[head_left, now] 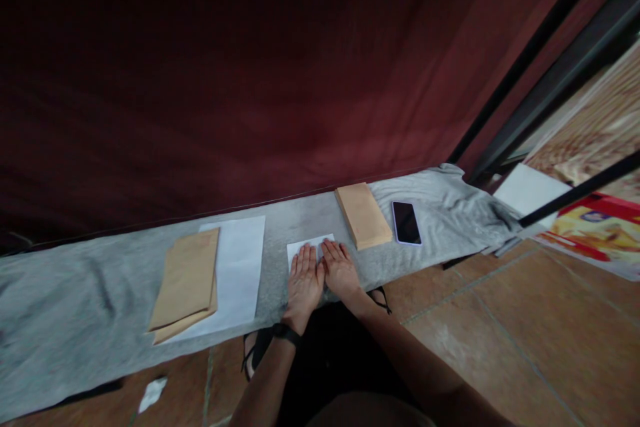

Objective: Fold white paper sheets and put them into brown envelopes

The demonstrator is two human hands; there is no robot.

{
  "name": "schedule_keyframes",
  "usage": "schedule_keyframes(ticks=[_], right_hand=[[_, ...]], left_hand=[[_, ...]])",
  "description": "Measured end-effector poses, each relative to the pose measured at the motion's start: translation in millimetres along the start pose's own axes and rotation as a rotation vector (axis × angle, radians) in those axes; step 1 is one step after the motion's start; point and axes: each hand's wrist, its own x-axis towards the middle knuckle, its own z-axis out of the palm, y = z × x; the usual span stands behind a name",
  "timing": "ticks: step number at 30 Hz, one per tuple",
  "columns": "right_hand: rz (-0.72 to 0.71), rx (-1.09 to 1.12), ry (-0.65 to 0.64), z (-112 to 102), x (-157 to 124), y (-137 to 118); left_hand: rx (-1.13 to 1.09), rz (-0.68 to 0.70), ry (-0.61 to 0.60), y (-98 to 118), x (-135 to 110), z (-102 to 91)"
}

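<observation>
Both hands lie flat, side by side, on a small piece of white paper [296,247] at the near edge of the cloth-covered bench [290,213]. My left hand [305,283], with a dark band on its wrist, has its fingers stretched out over the paper. My right hand [341,270] rests beside it, palm down and fingers extended, the thumbs close together. Much of the paper is hidden under the hands. To the right lies a stack of brown envelopes [364,215]. On the left, several brown paper envelopes [186,277] lie partly over white sheets [241,273].
A phone [407,223] with a dark screen lies right of the stack. A dark red curtain [280,93] hangs behind the bench. Black poles [530,57] and a printed box [595,230] stand at the right. White scrap [153,393] lies on the tiled floor [460,327].
</observation>
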Motion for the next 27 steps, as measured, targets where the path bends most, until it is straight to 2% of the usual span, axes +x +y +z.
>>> schedule_keyframes(ticks=[8, 14, 20, 23, 27], right_hand=[[0.073, -0.028, 0.072, 8, 0, 0], [0.100, -0.024, 0.113, 8, -1, 1], [0.112, -0.040, 0.090, 5, 2, 2], [0.072, -0.028, 0.089, 0, 5, 2], [-0.087, 0.016, 0.033, -3, 13, -4]], left_hand=[[0.009, -0.129, 0.083, -16, -2, 4.7], [0.027, -0.213, 0.142, -14, -5, 7.5], [0.048, -0.219, 0.154, -13, -5, 7.7], [0.047, -0.219, 0.150, -14, -5, 8.2], [0.049, -0.207, 0.155, -14, -5, 6.8]])
